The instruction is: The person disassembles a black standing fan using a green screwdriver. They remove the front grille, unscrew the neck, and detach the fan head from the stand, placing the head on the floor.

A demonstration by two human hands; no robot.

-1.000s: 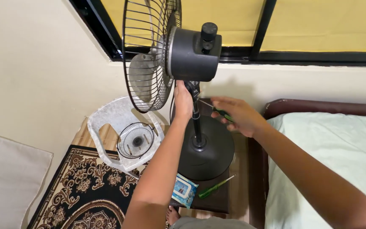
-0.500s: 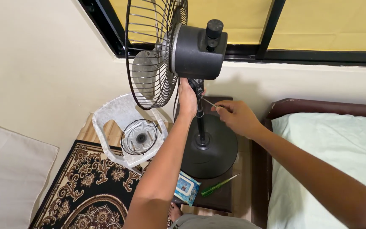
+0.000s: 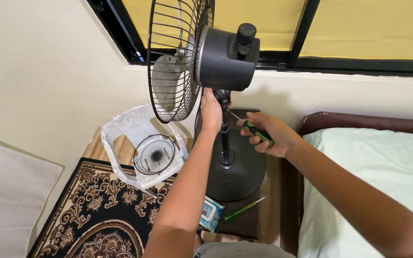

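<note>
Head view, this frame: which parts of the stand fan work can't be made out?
- Tip of the green-handled screwdriver in the right hand: too small, lost against the fan neck.
- Black stand pole joint: covered by the left hand.
- Black wire fan guard: top cut off by the frame edge.
- Second green screwdriver on the dark wooden table: tip type too small.

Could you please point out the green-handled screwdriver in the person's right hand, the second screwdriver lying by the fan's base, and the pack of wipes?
Held screwdriver point(image 3: 258, 133): head view, on its green handle in the right hand.
Second screwdriver point(image 3: 235, 213): head view, on its green handle.
Pack of wipes point(image 3: 210, 213): head view, on its blue front.
</note>
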